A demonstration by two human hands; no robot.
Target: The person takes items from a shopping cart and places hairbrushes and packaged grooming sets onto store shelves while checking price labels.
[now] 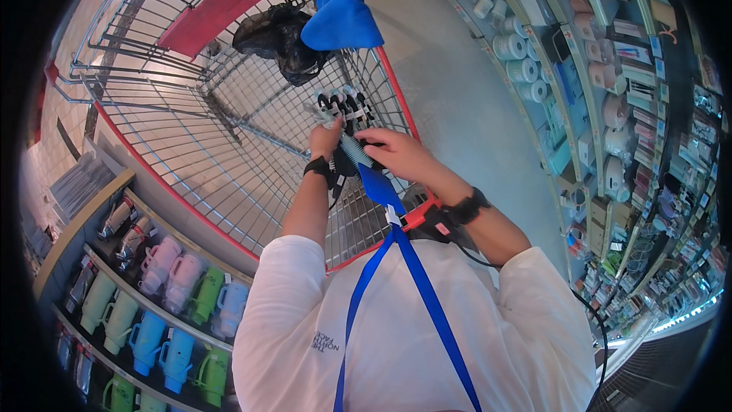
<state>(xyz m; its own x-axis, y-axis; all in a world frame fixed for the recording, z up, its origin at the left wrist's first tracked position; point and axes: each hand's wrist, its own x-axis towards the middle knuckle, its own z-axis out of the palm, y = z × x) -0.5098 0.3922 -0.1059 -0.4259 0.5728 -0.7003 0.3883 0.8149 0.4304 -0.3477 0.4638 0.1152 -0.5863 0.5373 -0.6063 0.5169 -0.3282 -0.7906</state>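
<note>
My left hand (326,140) is closed around a clear plastic wrapping (321,117) over the near part of a wire shopping cart (189,143). Beside it my right hand (392,149) reaches in with bent fingers, close to a pale green ribbed or toothed piece (355,150); whether it grips anything cannot be told. Several small black items with white tags (346,107) lie together just beyond both hands. A blue lanyard with a blue card holder (377,186) hangs below them, partly over dark items. A black plastic bag (280,40) is at the cart's far side.
A blue cloth (343,11) drapes over the cart's red rim. A red panel (217,8) is on the far wire wall. Shelves of colored tumblers (177,355) stand at lower left; shelves of small goods (617,97) line the right, across a grey floor (469,126).
</note>
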